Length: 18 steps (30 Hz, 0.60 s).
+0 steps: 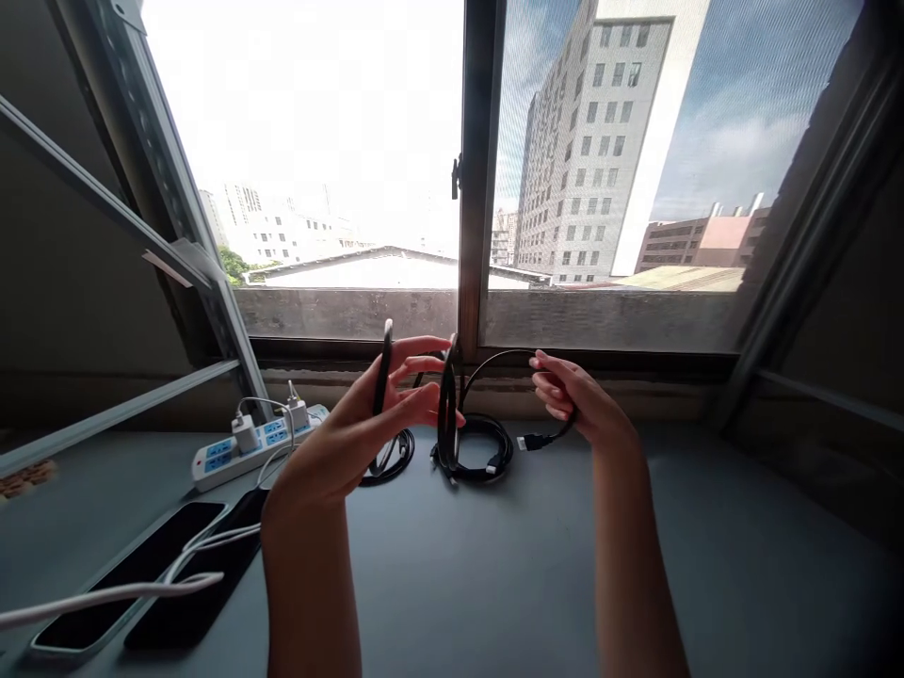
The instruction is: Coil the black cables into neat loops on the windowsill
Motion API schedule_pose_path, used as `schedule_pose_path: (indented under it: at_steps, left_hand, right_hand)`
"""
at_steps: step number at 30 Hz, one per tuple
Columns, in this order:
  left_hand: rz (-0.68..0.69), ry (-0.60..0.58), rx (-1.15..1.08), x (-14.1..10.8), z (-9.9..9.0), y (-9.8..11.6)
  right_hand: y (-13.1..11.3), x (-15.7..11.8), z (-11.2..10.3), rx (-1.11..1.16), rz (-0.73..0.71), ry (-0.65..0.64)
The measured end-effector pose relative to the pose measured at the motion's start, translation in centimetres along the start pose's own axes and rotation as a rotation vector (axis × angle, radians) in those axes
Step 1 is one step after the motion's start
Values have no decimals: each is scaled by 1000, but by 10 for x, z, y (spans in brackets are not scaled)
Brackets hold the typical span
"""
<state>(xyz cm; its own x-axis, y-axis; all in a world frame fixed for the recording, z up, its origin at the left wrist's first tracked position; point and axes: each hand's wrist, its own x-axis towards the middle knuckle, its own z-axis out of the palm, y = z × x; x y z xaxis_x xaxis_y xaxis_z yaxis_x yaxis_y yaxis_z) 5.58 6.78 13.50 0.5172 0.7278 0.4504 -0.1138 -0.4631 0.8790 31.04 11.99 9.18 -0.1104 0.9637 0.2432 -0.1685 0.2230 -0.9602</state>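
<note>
My left hand (pixel 381 414) is raised over the table with its fingers spread inside a coil of black cable (pixel 447 405); a loop of it also passes around the back of the hand. From the coil a single strand arcs right to my right hand (pixel 572 391), whose thumb and fingers pinch the black cable. A black plug with a metal tip (pixel 535 442) hangs below my right hand. Behind the held coil, a second coiled black cable (pixel 494 428) lies on the table, and another small coil (pixel 404 459) lies to its left.
A white power strip (pixel 265 441) with two chargers stands at the back left. Two dark phones (pixel 134 574) (pixel 204 584) lie at the left, with white cables (pixel 113 593) over them. A metal frame (pixel 184 179) and a window (pixel 480 188) border the table.
</note>
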Motion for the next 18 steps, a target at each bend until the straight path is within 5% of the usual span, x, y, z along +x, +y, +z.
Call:
schedule_pose_path:
  at_steps: [8,18]
  left_hand:
    - [59,43,0,9,-2,-8]
    - [198,420,-155,21,-10,-18]
  right_hand:
    - [-21,-21,21,63,-177,104]
    - [-24,-28,13,-103,-205,277]
